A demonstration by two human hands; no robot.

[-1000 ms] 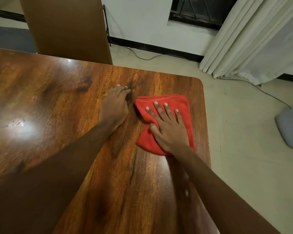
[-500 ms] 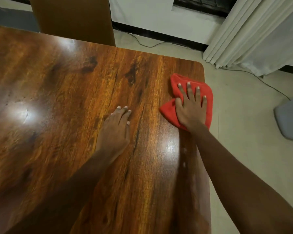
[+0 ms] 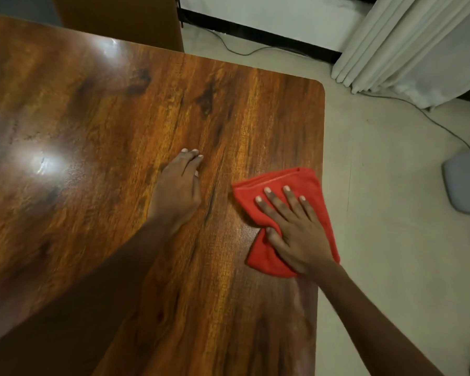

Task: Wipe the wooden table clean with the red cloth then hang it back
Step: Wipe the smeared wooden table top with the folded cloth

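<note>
red cloth point(image 3: 288, 185) slid back from the table point(image 3: 120, 118) corner.

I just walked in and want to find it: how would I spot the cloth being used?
Find the wooden table and follow its right edge. The red cloth lies flat there, pressed under the right hand. It is the only bright red thing here.

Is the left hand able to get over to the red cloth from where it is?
Probably yes. The left hand lies flat on the wooden table beside the red cloth, with only bare tabletop between them; the right hand covers part of it.
</note>
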